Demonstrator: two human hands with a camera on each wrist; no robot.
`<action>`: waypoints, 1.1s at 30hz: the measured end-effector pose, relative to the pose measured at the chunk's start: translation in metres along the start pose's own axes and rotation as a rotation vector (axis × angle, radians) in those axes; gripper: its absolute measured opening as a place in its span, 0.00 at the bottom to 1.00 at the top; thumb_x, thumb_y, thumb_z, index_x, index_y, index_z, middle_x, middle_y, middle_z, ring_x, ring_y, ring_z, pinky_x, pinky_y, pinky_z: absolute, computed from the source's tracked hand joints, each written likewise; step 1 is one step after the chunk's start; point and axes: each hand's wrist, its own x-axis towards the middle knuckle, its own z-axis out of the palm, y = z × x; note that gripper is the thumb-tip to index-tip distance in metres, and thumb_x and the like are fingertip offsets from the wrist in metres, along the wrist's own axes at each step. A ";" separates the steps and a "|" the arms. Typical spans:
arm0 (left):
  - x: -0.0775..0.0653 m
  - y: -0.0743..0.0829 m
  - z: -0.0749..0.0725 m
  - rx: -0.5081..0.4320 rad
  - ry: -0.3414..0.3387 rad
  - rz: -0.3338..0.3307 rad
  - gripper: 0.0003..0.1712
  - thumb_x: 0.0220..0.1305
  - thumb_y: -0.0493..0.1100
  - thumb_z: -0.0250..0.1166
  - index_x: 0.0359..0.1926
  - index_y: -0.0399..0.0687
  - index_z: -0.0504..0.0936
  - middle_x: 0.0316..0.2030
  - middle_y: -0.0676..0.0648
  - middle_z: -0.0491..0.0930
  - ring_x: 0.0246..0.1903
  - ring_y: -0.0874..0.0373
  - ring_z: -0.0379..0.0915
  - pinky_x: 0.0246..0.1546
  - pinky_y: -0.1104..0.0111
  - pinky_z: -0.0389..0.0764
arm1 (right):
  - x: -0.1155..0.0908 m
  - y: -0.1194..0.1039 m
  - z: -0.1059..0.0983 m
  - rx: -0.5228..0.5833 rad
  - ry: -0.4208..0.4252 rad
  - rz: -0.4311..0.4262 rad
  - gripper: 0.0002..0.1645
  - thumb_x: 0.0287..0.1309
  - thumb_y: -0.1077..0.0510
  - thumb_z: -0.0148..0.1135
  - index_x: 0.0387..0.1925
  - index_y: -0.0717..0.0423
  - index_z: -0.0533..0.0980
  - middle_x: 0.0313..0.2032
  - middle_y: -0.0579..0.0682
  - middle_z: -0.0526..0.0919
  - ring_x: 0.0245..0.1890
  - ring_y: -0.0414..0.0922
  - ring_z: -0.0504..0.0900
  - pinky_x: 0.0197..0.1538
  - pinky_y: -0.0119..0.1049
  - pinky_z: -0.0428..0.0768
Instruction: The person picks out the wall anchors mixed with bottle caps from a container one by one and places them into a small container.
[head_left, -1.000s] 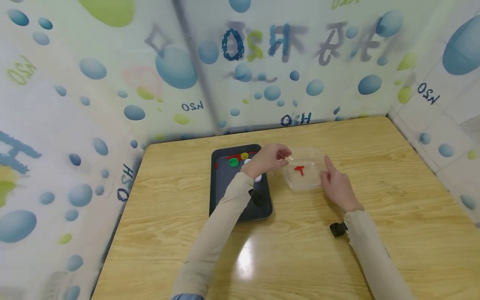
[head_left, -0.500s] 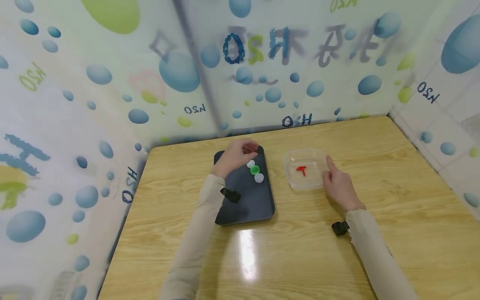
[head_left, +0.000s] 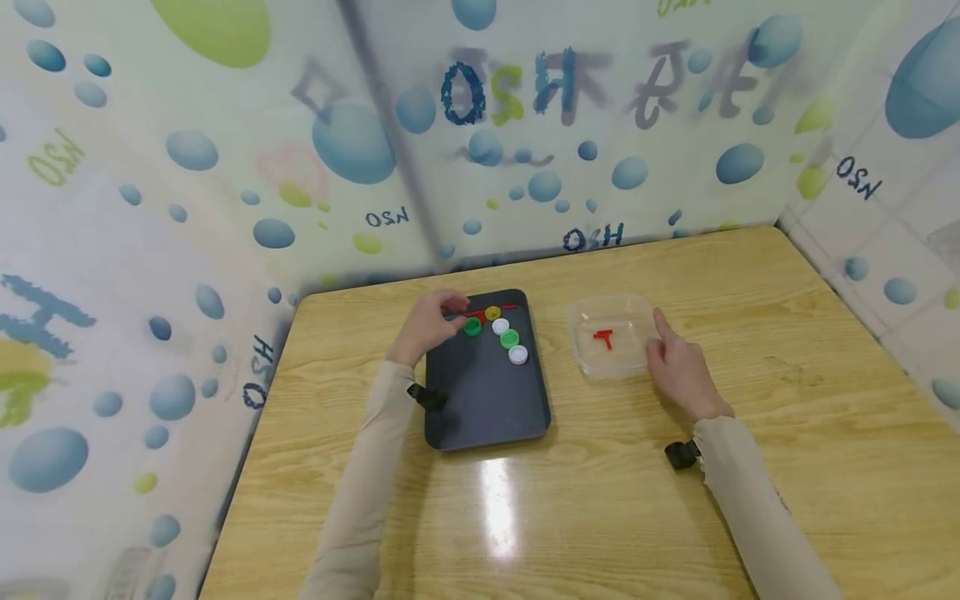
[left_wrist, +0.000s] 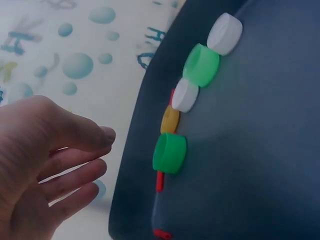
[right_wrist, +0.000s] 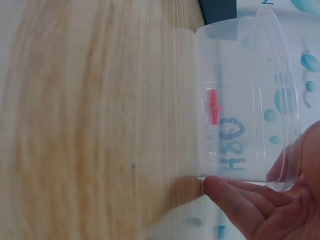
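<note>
My left hand (head_left: 429, 325) is over the far left corner of a dark tray (head_left: 487, 408). Its fingers are loosely bent with nothing visible between them in the left wrist view. Nearby in the tray lie a green bottle cap (left_wrist: 172, 154), a yellow cap (head_left: 492, 313) and thin red pieces (left_wrist: 160, 181). Two white caps (head_left: 518, 355) and a lighter green cap (head_left: 510, 338) continue the row. My right hand (head_left: 678, 375) holds the right side of a clear plastic container (head_left: 588, 360), in which small red pieces (right_wrist: 214, 107) lie.
Tray and container stand side by side on a wooden table (head_left: 600, 492). Behind the table's far edge rises a wall (head_left: 525, 200) patterned with blue and green drops. A second wall (head_left: 862, 250) borders the right side.
My left hand has moved leftward from beside the container, across the tray, to its far left corner, uncovering the caps. My right hand stays at the container.
</note>
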 end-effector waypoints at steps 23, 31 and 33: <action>0.001 -0.027 0.003 0.297 -0.086 -0.083 0.24 0.54 0.30 0.65 0.55 0.39 0.84 0.52 0.40 0.86 0.57 0.43 0.79 0.75 0.45 0.57 | 0.001 0.001 0.000 -0.008 0.012 0.006 0.34 0.76 0.57 0.39 0.77 0.69 0.52 0.12 0.44 0.62 0.10 0.36 0.53 0.15 0.33 0.58; 0.001 -0.024 0.006 0.395 -0.132 -0.119 0.26 0.52 0.27 0.64 0.54 0.40 0.85 0.51 0.41 0.86 0.55 0.44 0.80 0.76 0.38 0.46 | 0.001 0.002 0.001 0.001 0.009 0.000 0.35 0.78 0.55 0.37 0.77 0.68 0.51 0.12 0.43 0.61 0.11 0.35 0.51 0.15 0.31 0.57; 0.001 -0.023 0.007 0.429 -0.133 -0.106 0.25 0.52 0.27 0.64 0.54 0.41 0.85 0.50 0.41 0.86 0.54 0.45 0.81 0.76 0.38 0.47 | 0.001 0.002 0.001 0.002 0.012 0.000 0.35 0.78 0.54 0.37 0.77 0.68 0.51 0.12 0.43 0.61 0.11 0.35 0.51 0.15 0.31 0.56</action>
